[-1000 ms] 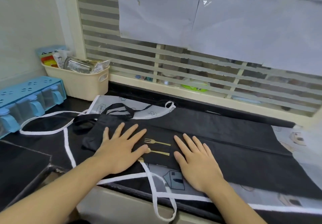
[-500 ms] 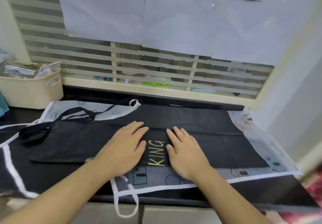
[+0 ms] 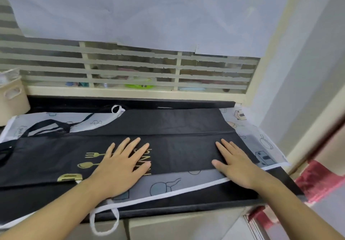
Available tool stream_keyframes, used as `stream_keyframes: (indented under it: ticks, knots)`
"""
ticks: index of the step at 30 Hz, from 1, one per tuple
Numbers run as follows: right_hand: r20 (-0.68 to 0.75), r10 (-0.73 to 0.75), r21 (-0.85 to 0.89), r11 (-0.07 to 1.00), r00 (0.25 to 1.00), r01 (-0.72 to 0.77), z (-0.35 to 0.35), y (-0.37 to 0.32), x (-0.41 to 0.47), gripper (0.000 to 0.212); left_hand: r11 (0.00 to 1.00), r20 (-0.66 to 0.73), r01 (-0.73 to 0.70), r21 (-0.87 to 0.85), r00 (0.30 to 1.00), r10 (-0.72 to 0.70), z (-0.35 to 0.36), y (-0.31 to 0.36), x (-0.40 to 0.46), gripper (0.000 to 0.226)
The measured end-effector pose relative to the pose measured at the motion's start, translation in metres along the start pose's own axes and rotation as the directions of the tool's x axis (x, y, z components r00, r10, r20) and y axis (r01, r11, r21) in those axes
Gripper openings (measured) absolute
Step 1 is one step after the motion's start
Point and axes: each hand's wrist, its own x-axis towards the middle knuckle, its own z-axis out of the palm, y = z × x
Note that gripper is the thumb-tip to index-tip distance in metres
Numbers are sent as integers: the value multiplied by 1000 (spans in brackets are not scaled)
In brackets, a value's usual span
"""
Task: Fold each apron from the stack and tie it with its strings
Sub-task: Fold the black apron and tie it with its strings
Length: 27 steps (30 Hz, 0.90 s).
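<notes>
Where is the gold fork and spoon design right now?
In the head view, the gold fork and spoon design sits on the black apron, left of centre, just left of the left hand pressing flat on the cloth.

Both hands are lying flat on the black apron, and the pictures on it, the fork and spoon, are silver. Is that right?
Not quite. The fork and spoon printed on the black apron are gold, not silver. The head view shows it. The rest is right: the left hand and the right hand both lie flat on the apron, fingers straight.
</notes>
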Motion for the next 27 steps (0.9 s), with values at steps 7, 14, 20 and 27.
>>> stream_keyframes:
  ticks: [7, 14, 20, 27]
  knots:
    - [-218, -492, -299, 856, 843, 422, 7, -65, -11, 31, 986, -208, -158, -58, 968, 142, -11, 23, -8, 69]
    - [-306, -502, -358, 848, 809, 390, 13, -66, -7, 21, 966, -239, -256, 42, 936, 259, -15, 20, -12, 48]
    - [-279, -501, -282, 858, 819, 429, 22, -95, -8, 39, 945, -415, -256, 205, 851, 321, -2, 21, -6, 36]
    - [-428, -460, -322, 882, 778, 344, 27, -95, 4, 11, 960, -315, -261, 96, 907, 278, -15, 17, -22, 31]
